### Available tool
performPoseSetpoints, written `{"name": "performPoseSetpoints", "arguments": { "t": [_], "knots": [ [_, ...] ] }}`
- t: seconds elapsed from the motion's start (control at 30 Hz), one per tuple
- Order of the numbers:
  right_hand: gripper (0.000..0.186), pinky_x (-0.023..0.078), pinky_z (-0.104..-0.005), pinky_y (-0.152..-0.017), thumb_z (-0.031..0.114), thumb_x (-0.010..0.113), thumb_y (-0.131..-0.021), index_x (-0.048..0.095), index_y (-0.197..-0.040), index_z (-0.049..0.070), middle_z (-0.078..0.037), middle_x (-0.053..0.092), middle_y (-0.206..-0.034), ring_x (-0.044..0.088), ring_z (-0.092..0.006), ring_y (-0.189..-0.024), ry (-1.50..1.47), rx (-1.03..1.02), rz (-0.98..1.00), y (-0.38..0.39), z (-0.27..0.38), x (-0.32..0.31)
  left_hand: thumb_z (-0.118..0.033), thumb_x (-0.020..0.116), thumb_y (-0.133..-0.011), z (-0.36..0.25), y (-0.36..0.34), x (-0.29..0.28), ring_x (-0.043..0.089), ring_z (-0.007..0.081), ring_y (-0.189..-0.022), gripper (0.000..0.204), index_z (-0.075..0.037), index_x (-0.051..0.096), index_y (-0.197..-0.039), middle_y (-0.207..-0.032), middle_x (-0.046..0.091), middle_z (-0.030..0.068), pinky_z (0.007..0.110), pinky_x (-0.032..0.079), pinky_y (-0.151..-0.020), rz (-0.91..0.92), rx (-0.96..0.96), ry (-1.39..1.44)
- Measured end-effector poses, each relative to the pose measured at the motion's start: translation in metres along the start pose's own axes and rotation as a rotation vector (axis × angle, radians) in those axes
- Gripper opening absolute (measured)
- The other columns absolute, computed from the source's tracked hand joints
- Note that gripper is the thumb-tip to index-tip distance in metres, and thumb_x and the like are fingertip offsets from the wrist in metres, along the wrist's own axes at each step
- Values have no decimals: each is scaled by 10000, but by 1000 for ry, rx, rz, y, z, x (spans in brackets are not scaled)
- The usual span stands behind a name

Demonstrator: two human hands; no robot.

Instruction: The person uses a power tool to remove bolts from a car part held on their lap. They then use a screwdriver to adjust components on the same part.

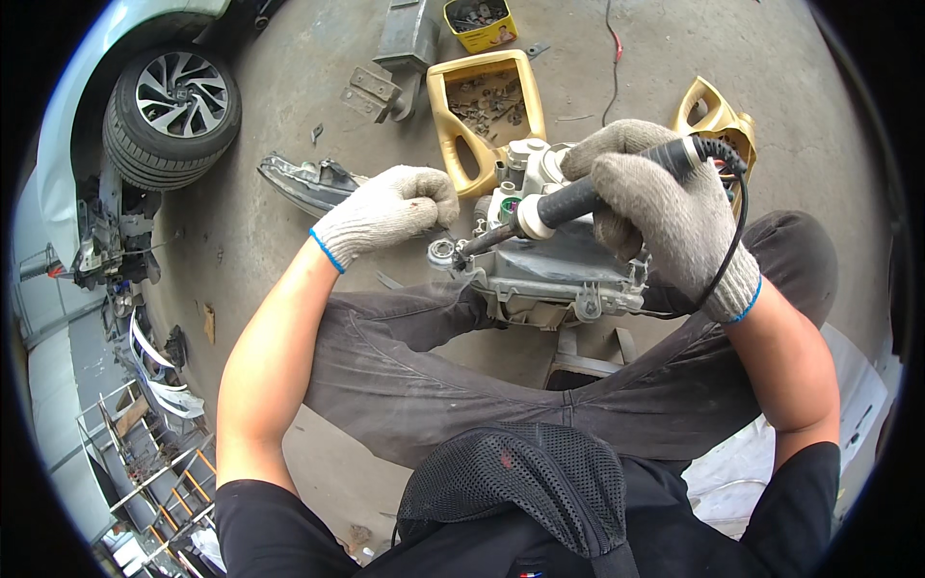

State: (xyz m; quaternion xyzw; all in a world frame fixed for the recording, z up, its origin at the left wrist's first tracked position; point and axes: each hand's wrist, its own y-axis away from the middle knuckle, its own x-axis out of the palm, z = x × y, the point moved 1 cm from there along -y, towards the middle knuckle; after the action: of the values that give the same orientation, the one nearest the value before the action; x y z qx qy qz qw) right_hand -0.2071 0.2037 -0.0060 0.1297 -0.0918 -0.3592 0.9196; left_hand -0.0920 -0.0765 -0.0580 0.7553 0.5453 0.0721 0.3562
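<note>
In my right hand (665, 202), gloved in grey knit, is a soldering iron (578, 200) with a dark handle, a pale collar and a black cord. Its dark tip slants down to the left, meeting the corner of a car headlight housing (549, 275) beside a round mounting tab (441, 252). A little smoke seems to hang there. My left hand (395, 210), in a matching glove, is closed just above that tab; a thin dark bit shows at its fingertips, too small to name. The housing lies back side up in front of my spread knees.
Beyond the housing lies a cut-open gold jug (487, 101) with small hardware inside, near a yellow box (480, 27) of parts. Another gold jug (718, 116) stands right. A lamp piece (306, 183) and metal bracket (374, 94) lie left, near a car wheel (173, 116). A cable (617, 58) crosses the floor.
</note>
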Motion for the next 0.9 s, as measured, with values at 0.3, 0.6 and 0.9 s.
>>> {"name": "performPoseSetpoints", "arguments": {
  "t": [0.3,0.6,0.9],
  "knots": [
    [283,436,-226,-487,251,635,-966,701,-1077,-2,-15,623,-682,541,-60,-550,-90,3,-62,-4,4,-6,-92,549,-813,2,-1,0,584,113,-800,153,-9,650,-891,-823,641,30,288,491,-767,2,-4,-45],
    [266,512,-240,-581,244,685,-938,710,-1071,15,-48,675,-780,611,-83,-658,-133,81,1,-8,-2,-4,-97,551,-814,8,0,3,575,88,-818,176,-6,644,-934,-849,627,0,254,482,-754,1,-77,52],
    [287,511,-243,-556,272,686,-935,715,-1063,16,-42,671,-761,612,-78,-636,-85,71,-15,-10,-5,-5,-24,581,-851,13,-1,1,563,82,-841,43,-38,609,-881,-898,621,-13,247,495,-803,51,-33,134]
  ]
}}
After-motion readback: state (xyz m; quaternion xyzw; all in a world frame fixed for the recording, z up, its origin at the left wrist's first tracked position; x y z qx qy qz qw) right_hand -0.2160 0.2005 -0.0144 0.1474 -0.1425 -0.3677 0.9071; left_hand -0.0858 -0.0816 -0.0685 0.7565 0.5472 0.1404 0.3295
